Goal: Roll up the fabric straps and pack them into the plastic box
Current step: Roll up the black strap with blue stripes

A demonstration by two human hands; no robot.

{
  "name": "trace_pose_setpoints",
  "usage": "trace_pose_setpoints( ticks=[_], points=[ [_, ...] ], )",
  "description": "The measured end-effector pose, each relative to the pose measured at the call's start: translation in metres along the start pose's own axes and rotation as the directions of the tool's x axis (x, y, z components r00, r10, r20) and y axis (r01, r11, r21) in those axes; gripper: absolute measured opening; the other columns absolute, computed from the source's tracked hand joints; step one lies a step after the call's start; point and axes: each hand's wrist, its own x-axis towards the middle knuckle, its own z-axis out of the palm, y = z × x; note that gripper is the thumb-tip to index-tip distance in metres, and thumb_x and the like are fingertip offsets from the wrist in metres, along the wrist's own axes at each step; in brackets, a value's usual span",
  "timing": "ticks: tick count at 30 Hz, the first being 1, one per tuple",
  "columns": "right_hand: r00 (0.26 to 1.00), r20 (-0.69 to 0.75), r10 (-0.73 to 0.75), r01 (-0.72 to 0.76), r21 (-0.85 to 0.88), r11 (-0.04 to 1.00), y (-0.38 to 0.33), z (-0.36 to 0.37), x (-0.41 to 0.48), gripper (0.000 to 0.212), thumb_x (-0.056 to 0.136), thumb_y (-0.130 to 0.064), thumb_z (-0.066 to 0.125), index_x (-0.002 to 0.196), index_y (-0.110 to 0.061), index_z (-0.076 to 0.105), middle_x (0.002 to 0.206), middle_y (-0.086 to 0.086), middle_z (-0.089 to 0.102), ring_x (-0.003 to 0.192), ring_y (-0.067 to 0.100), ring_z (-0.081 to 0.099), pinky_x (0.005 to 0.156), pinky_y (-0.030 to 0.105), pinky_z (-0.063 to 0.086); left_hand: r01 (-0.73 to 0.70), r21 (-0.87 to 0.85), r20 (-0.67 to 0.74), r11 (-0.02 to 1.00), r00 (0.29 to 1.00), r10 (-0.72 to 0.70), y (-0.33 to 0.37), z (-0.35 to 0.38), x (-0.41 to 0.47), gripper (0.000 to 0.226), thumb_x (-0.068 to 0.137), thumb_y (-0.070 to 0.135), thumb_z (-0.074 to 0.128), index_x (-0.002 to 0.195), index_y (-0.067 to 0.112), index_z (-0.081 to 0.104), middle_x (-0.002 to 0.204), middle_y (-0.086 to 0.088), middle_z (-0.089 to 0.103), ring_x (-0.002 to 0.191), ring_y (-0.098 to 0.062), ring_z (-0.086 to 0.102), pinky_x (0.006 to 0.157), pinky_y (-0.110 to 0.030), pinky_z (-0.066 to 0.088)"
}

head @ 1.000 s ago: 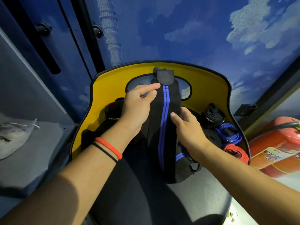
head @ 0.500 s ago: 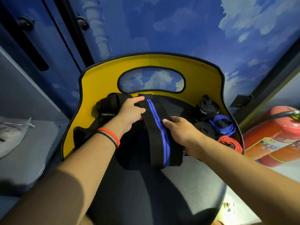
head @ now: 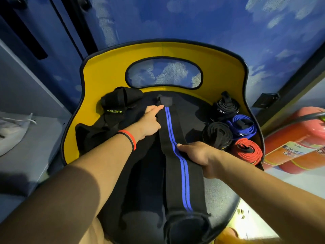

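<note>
The black strap (head: 175, 166) with 2 blue stripes lies flat down the middle of the chair seat (head: 221, 196). Its long axis runs away from me toward the yellow backrest (head: 105, 71), leaning slightly left as it goes. The far end, with its dark tab, points at the backrest. The near end reaches the seat's front edge by my lap.

My left hand (head: 149, 120) has the forefinger stretched straight against the strap's left edge near the far end. Its other fingers are loosely bent and grip nothing. My right hand (head: 198, 155) rests on the strap's right edge about halfway along, fingertips reaching the stripes. I cannot tell whether it pinches the cloth or only presses it.

4 rolled straps sit together at the seat's right side: a black roll (head: 226, 104), a blue roll (head: 242, 125), another black roll (head: 218, 134) and a red roll (head: 246, 152). A loose black heap (head: 114, 106) lies at the left.
</note>
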Motion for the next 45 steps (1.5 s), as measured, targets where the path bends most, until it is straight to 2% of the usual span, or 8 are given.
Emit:
trace_pose_setpoints(
  ticks=[3, 6, 11, 19, 26, 32, 38, 45],
  points=[
    [0.996, -0.079, -0.051, 0.032, -0.226, 0.974, 0.013, 0.010, 0.008, 0.021, 0.105, -0.032, 0.051, 0.103, -0.014, 0.061, 0.098, 0.009, 0.070, 0.078, 0.023, 0.071, 0.057, 0.032, 0.060, -0.008, 0.303, -0.058, 0.953, 0.998, 0.027, 0.003, 0.008, -0.002, 0.089, 0.086, -0.006, 0.065, 0.158, 0.032, 0.031, 0.157, 0.003, 0.017, 0.131, -0.034, 0.034, 0.112, -0.037, 0.038],
    [0.969, -0.130, -0.209, 0.049, -0.731, 0.680, 0.020, 0.010, 0.018, 0.037, 0.103, -0.050, 0.046, 0.104, -0.015, 0.056, 0.095, 0.008, 0.068, 0.075, 0.028, 0.075, 0.065, 0.040, 0.063, -0.127, 0.500, -0.218, 0.857, 0.939, 0.266, 0.007, 0.008, -0.012, 0.066, 0.080, 0.006, 0.079, 0.135, 0.034, 0.056, 0.138, 0.003, 0.034, 0.121, -0.026, 0.042, 0.103, -0.039, 0.046],
    [0.875, -0.131, -0.466, -0.025, -0.974, 0.227, 0.031, 0.008, 0.020, 0.057, 0.098, -0.066, 0.042, 0.122, -0.016, 0.056, 0.106, 0.007, 0.069, 0.096, 0.029, 0.069, 0.078, 0.041, 0.056, -0.412, 0.414, 0.166, 0.812, 0.911, 0.377, 0.013, 0.011, -0.037, 0.014, 0.091, 0.020, 0.072, 0.101, 0.030, 0.073, 0.113, 0.010, 0.059, 0.102, -0.015, 0.060, 0.092, -0.043, 0.053],
    [0.862, 0.085, -0.500, 0.210, -0.957, 0.200, 0.070, 0.012, -0.008, 0.056, 0.091, -0.052, 0.066, 0.128, -0.026, 0.034, 0.115, 0.009, 0.058, 0.096, 0.034, 0.066, 0.080, 0.047, 0.057, -0.345, 0.614, 0.317, 0.710, 0.931, 0.178, 0.009, 0.025, -0.077, 0.084, 0.091, 0.044, 0.073, 0.160, 0.025, 0.029, 0.170, 0.005, 0.012, 0.157, -0.020, 0.009, 0.123, -0.052, 0.026],
    [0.872, 0.238, -0.428, 0.276, -0.961, 0.027, 0.113, 0.014, -0.039, 0.072, 0.086, -0.058, 0.069, 0.144, -0.039, 0.031, 0.119, 0.003, 0.046, 0.102, 0.030, 0.062, 0.078, 0.042, 0.057, -0.175, 0.600, 0.043, 0.781, 0.981, 0.187, 0.010, 0.045, -0.109, 0.062, 0.094, 0.031, 0.072, 0.150, 0.029, 0.044, 0.136, -0.002, 0.038, 0.121, -0.025, 0.042, 0.094, -0.039, 0.050],
    [0.836, 0.272, -0.477, 0.322, -0.946, 0.026, 0.145, 0.018, -0.053, 0.055, 0.097, -0.040, 0.057, 0.147, -0.041, 0.035, 0.124, 0.002, 0.044, 0.106, 0.030, 0.062, 0.082, 0.044, 0.058, -0.105, 0.409, -0.166, 0.907, 0.968, 0.187, 0.009, 0.061, -0.133, 0.017, 0.094, 0.017, 0.071, 0.101, 0.021, 0.056, 0.120, -0.001, 0.055, 0.111, -0.025, 0.054, 0.082, -0.032, 0.047],
    [0.768, 0.329, -0.550, 0.288, -0.944, -0.163, 0.161, 0.026, -0.086, 0.053, 0.099, -0.052, 0.041, 0.148, -0.034, 0.039, 0.121, 0.000, 0.042, 0.108, 0.025, 0.053, 0.074, 0.038, 0.054, -0.191, 0.333, 0.113, 0.923, 0.980, 0.162, -0.012, 0.057, -0.185, 0.026, 0.095, 0.027, 0.070, 0.120, 0.023, 0.067, 0.156, 0.008, 0.037, 0.141, -0.020, 0.038, 0.112, -0.036, 0.037],
    [0.705, 0.340, -0.623, 0.223, -0.939, -0.261, 0.179, 0.033, -0.081, 0.053, 0.098, -0.047, 0.054, 0.145, -0.026, 0.044, 0.126, 0.002, 0.046, 0.109, 0.024, 0.051, 0.066, 0.039, 0.055, -0.323, 0.456, 0.147, 0.830, 0.947, 0.287, -0.038, 0.066, -0.274, 0.033, 0.095, 0.042, 0.063, 0.126, 0.030, 0.064, 0.121, 0.016, 0.045, 0.116, -0.011, 0.044, 0.100, -0.036, 0.046]
  ],
)
